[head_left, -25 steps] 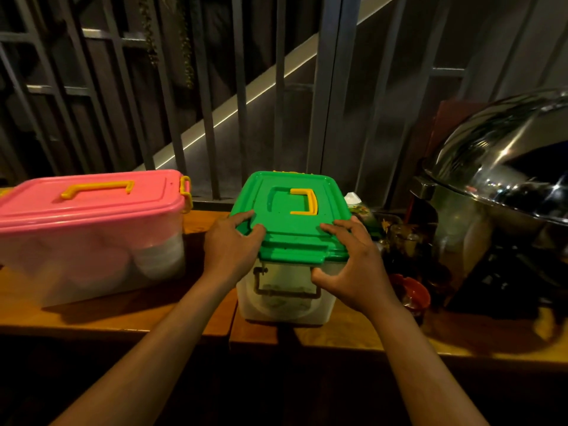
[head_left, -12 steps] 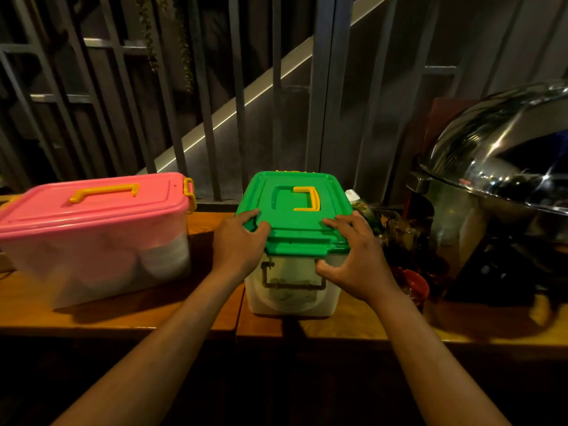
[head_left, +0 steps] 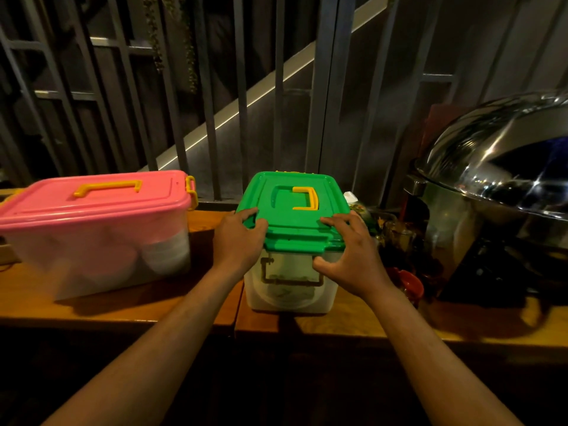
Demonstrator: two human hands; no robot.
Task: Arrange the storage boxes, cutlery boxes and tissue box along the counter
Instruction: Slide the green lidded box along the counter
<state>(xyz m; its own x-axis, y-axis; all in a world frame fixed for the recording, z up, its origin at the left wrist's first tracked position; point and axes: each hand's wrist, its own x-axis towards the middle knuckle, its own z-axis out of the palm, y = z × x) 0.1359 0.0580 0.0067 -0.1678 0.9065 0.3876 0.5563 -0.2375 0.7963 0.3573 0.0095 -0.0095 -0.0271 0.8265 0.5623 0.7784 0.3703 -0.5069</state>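
Note:
A clear storage box with a green lid and a yellow handle stands at the middle of the wooden counter. My left hand grips its near left corner, fingers on the lid. My right hand holds the near right corner, thumb under the lid's front lip. To the left sits a larger clear box with a pink lid and a yellow handle, white bowls showing through its wall. No tissue box or cutlery box is in view.
A big shiny steel chafing dish fills the counter's right end. Between it and the green box crowd dark jars, a bottle with a white cap and a small red dish. Metal railing bars rise behind the counter.
The green-lidded box has slid a little away from the counter's front edge, with both hands still on its near corners. The pink-lidded box has not moved.

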